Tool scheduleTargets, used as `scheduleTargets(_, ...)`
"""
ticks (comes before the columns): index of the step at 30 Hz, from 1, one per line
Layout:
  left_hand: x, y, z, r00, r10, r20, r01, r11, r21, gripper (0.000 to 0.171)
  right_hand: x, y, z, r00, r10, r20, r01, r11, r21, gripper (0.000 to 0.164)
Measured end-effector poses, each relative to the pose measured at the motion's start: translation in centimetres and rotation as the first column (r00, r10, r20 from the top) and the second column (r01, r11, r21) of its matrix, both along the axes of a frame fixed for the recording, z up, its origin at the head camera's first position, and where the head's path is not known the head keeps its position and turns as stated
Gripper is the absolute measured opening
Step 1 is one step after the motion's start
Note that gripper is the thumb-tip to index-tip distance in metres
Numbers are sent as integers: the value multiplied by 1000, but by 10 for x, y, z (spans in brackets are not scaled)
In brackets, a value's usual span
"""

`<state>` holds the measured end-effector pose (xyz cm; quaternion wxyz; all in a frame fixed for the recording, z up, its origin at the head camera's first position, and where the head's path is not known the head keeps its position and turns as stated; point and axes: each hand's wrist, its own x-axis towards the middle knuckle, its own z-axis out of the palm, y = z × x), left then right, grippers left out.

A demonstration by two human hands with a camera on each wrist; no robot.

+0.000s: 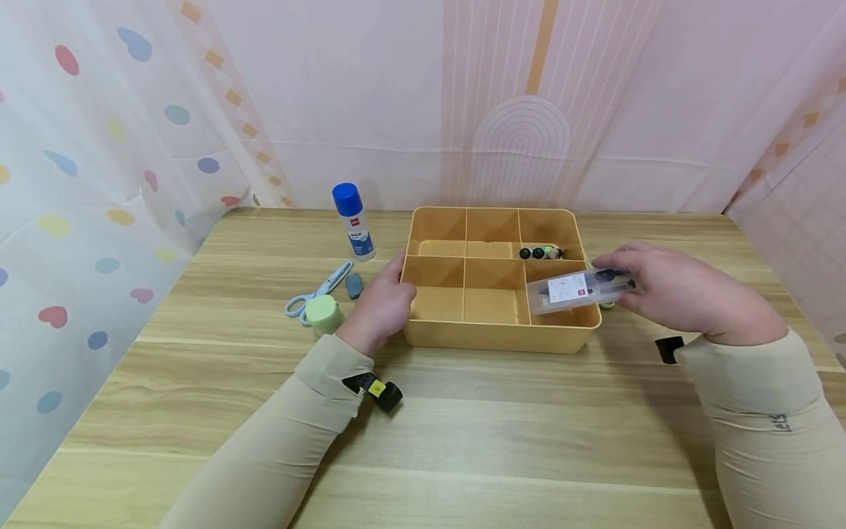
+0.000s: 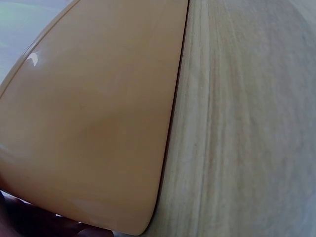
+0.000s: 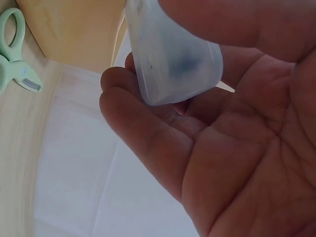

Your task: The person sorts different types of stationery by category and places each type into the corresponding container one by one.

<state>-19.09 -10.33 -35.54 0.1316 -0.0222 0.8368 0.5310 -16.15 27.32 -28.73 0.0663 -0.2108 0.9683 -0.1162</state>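
Observation:
A yellow storage box (image 1: 499,336) with several compartments stands on the table. My left hand (image 1: 382,307) holds its left wall, the thumb over the rim; the left wrist view shows the box's front wall (image 2: 94,113) up close. My right hand (image 1: 687,290) pinches one end of a clear plastic case (image 1: 568,290) with a white label and dark items inside. Tilted, the case lies over the front right compartment, its other end at the divider. In the right wrist view, thumb and fingers surround the case's end (image 3: 180,69).
Small black-ended cylinders (image 1: 542,253) lie in the back right compartment. Left of the box are a blue-capped glue bottle (image 1: 355,224), blue scissors (image 1: 320,290), a grey-blue eraser-like block (image 1: 354,286) and a green-lidded container (image 1: 324,314). Green scissors (image 3: 14,59) lie by the box's right side.

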Motion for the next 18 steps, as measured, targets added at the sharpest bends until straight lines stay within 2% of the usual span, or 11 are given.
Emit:
scheduleTargets(9, 0, 0, 0, 1000, 7, 11, -7, 1000, -15, 68, 0, -4, -1, 1000, 8, -21, -8, 1000, -11, 52)
scheduleTargets(18, 0, 0, 1, 1000, 3, 18, -3, 1000, -9, 68, 0, -11, -6, 998, 65, -18, -66, 995, -69, 47)
